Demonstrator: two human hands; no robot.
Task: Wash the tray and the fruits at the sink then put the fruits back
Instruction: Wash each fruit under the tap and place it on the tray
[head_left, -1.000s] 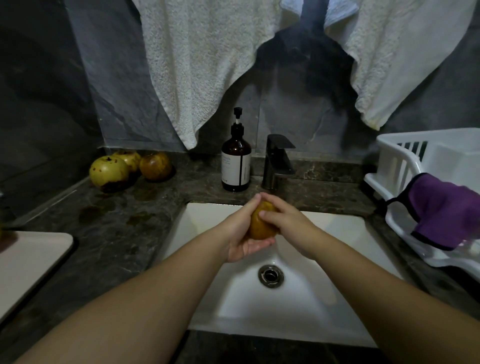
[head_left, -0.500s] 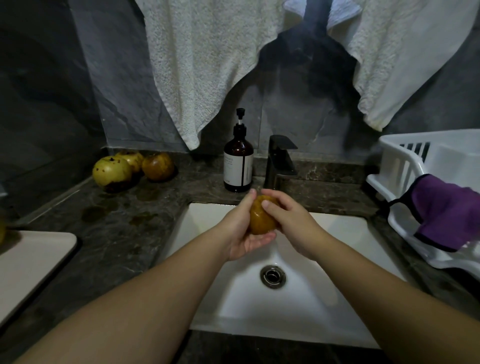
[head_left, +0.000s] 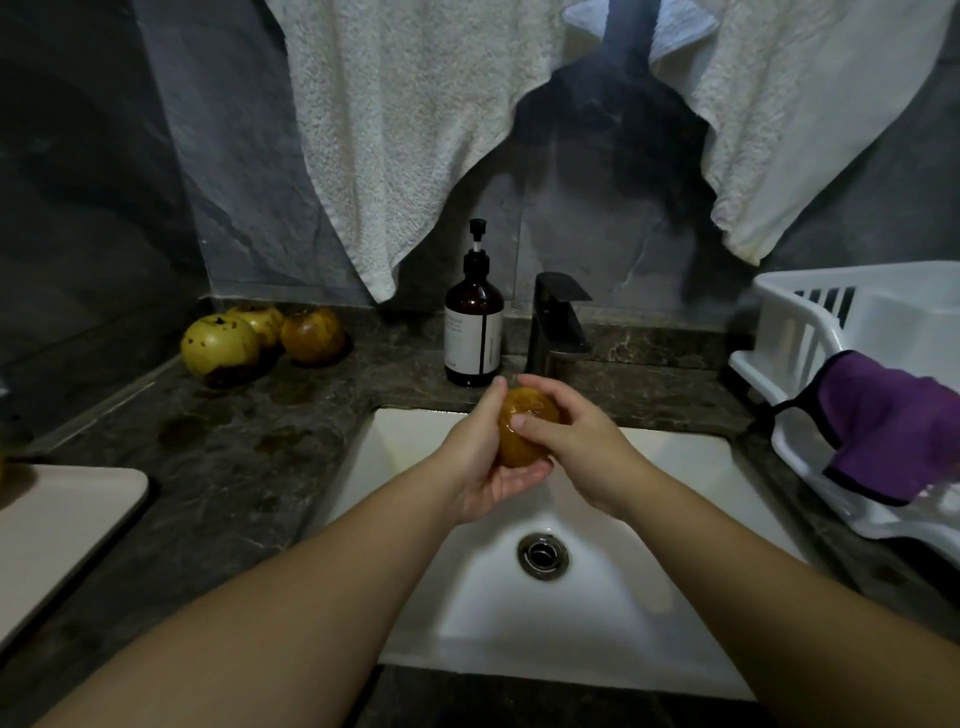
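The brown fruit (head_left: 524, 434) is sitting above the far edge of the white sink (head_left: 675, 571), just near the black tap (head_left: 558, 325). I'm cupping it in my left hand (head_left: 485, 462) while my right hand (head_left: 576, 447) is curling over it. Three more fruits (head_left: 260, 338) are resting far left on the counter (head_left: 234, 457).
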